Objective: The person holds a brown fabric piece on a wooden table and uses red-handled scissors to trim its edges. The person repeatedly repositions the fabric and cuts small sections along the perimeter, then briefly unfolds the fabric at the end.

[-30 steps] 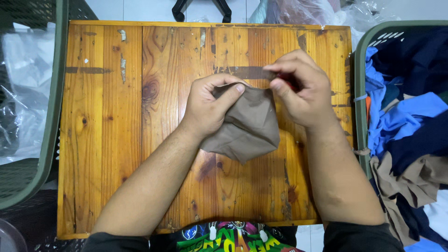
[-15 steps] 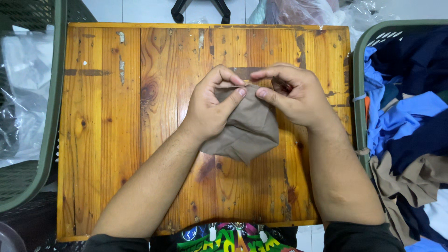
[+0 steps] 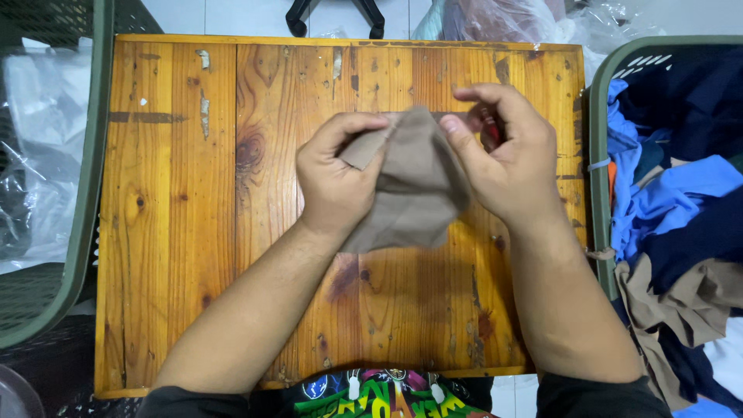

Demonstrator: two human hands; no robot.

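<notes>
over the middle of the wooden tabletop (image 3: 232,232), the left hand (image 3: 334,186) and right hand (image 3: 503,159) both pinch a small tan cloth (image 3: 414,193), fingers closed on its upper edges, holding it bunched between them just above the boards. right of the tabletop stands a green basket (image 3: 600,193) full of blue and brown clothes (image 3: 673,209); another green basket (image 3: 85,193) sits on the left.

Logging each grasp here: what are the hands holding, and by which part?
Both hands, left hand and right hand, hold one brown cloth above the wooden table, pinched at its upper edge.
</notes>
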